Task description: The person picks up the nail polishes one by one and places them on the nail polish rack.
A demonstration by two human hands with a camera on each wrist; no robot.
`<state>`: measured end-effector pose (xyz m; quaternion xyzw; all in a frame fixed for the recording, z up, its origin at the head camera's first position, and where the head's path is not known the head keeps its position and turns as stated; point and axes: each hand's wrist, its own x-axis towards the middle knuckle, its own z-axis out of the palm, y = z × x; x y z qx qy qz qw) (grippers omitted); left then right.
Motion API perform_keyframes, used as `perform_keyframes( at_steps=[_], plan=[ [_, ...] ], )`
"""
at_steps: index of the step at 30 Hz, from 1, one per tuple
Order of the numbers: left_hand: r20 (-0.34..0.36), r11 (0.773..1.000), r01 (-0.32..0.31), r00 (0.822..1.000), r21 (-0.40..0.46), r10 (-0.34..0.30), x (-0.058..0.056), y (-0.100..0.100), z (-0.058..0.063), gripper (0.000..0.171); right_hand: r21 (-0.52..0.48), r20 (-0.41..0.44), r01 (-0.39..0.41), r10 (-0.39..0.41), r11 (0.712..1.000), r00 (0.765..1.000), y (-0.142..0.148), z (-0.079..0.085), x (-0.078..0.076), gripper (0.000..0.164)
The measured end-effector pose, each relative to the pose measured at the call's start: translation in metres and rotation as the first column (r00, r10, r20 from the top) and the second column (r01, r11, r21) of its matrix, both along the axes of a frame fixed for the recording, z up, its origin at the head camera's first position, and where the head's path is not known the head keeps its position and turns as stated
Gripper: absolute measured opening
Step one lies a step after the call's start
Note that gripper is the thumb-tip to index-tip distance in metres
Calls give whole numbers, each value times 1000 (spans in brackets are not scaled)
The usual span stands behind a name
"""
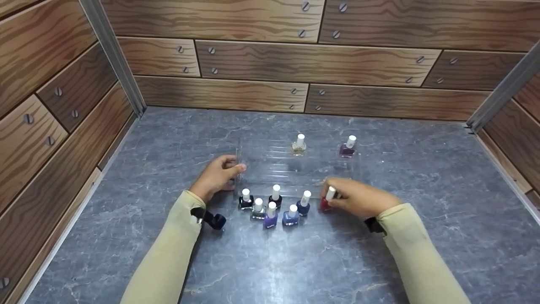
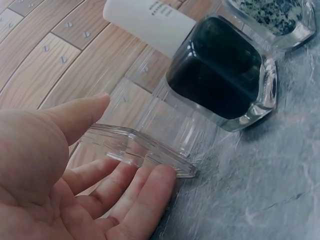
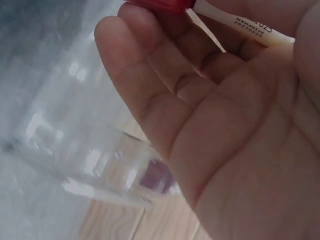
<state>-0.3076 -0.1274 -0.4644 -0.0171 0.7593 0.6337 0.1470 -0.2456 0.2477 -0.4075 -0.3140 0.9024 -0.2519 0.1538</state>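
The right hand (image 1: 359, 196) has the red bottle (image 1: 325, 204) pinched between thumb and bent fingers, at the near right corner of the clear rack (image 1: 282, 171). Whether this bottle touches the table (image 1: 422, 177), I cannot tell. At the other end, the left hand (image 1: 216, 174) holds the rack's end wall, with the thumb on one side and the other fingers, loosely bent, on the opposite side; how firmly, the pictures do not show.

The smooth red bottle could slip if the pinch is weak, or strike the rack's edge if it passes too low. The rack could slide if the left hand steadies it poorly, and the two bottles at its far side could then tip.

I count two hands, one rack and nine bottles, all white-capped. One is red, in the hand. Six stand in front: blackish green bottle (image 1: 245, 203), glitter bottle (image 1: 258, 212), black bottle (image 1: 275, 201), purple bottle (image 1: 270, 220), light blue bottle (image 1: 290, 218) and navy bottle (image 1: 303, 208). Two are farther: gold bottle (image 1: 299, 148) and plum bottle (image 1: 347, 150).
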Motion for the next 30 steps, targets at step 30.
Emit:
perform_keyframes(
  at_steps=[30],
  plan=[
    [-10, 999, -29, 1000, 18, 29, -3, 1, -2, 67, -296, -226, 133, -205, 946, 952, -133, 64, -79, 13]
  ],
)
